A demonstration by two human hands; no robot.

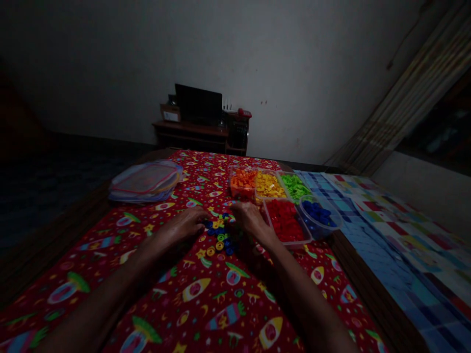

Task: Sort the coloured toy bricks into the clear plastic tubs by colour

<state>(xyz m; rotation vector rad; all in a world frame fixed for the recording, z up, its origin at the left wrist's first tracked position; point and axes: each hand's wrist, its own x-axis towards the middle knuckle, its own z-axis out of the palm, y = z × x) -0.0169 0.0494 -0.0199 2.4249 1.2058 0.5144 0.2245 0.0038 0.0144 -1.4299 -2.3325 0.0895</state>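
Note:
Small round plastic pieces (220, 237) in blue, yellow and green lie in a loose cluster on the red patterned cloth (165, 299). My left hand (188, 221) is at the cluster's left edge, thumb and fingers apart beside a blue piece. On the opposite side, my right hand (249, 216) has its fingers bent and close together near the far right of the cluster. Its fingertips are partly hidden, and I cannot make out anything in them. The dim light blurs the small pieces.
Beyond my right hand stand clear containers of orange pieces (243, 182), yellow pieces (269, 185), green pieces (294, 187), red pieces (285, 220) and blue pieces (319, 214). Stacked lids (145, 180) lie at left. A desk (191, 128) with a monitor (198, 104) stands against the wall.

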